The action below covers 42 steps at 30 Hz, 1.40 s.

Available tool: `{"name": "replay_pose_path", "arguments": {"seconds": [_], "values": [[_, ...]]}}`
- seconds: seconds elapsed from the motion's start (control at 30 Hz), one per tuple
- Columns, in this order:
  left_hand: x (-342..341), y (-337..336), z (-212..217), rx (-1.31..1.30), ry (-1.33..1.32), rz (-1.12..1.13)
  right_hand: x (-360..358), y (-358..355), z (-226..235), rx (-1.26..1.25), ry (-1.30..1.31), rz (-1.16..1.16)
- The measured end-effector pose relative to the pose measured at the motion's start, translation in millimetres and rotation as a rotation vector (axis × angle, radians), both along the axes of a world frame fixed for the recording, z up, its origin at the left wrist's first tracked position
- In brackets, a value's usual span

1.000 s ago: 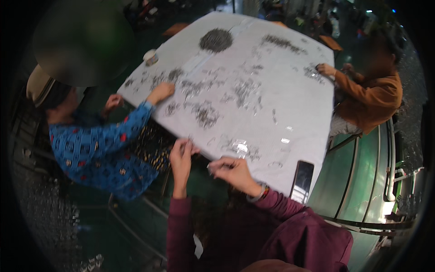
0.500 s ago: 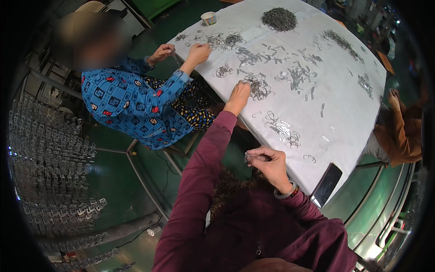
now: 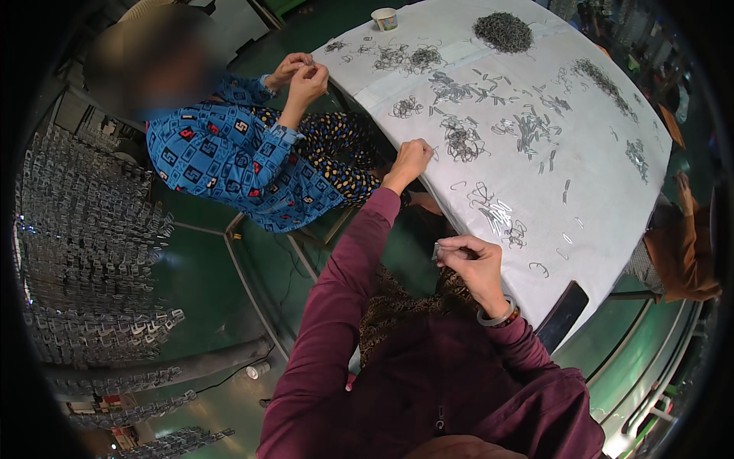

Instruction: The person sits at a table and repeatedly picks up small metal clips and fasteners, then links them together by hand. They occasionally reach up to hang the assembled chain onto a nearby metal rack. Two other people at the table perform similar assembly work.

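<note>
My left hand (image 3: 413,159) is over the table's near-left edge, fingers pinched, with a thin bent wire piece just showing at the fingertips. Beyond it lies a loose pile of bent wire pieces (image 3: 462,140). Lower and to the right, my right hand (image 3: 475,266) pinches a small silvery metal piece (image 3: 437,251) between thumb and fingers, just off the table edge; its exact shape is too small to make out. Close to that hand, flat shiny metal strips (image 3: 500,217) lie among more bent wires (image 3: 517,236) on the white-covered table (image 3: 520,298).
A dark phone (image 3: 562,315) lies on the near corner. Across the table are scattered metal loops (image 3: 527,128), a dense dark pile (image 3: 502,33) and a paper cup (image 3: 384,19). A co-worker in blue patterned clothes (image 3: 229,153) sits at left; metal parts hang in rows (image 3: 92,260) at far left.
My left hand has drawn back from the wire pile to the table edge. My right hand still pinches the metal piece. The co-worker's hands have come together. The whole view has shifted slightly.
</note>
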<state>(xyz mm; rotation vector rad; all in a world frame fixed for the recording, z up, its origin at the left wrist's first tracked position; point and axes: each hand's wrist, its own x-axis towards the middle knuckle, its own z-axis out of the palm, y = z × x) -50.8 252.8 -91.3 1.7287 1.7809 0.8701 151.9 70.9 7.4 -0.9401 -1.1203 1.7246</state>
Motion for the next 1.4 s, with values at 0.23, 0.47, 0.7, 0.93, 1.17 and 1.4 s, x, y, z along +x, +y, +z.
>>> {"name": "replay_pose_path", "arguments": {"seconds": [0.23,0.47,0.7,0.93,1.17,1.4], "values": [[-6,14,-21,0.019,0.389,-0.067,-1,5,3,-0.002,0.01,-0.022],[-5,2,14,-0.187,-0.409,0.1,-4,8,-1,0.022,0.013,-0.04],[36,-170,119,0.028,-0.856,-0.051,-8,5,3,-0.017,0.036,-0.074],[67,-208,116,0.341,-0.307,0.003,-2,3,3,0.056,0.067,-0.174],[79,-205,110,0.358,-0.703,0.058,9,7,6,0.588,-0.193,-0.222],[73,-207,124,0.32,-0.573,0.066,211,82,-63,0.77,-1.201,-0.272]]}}
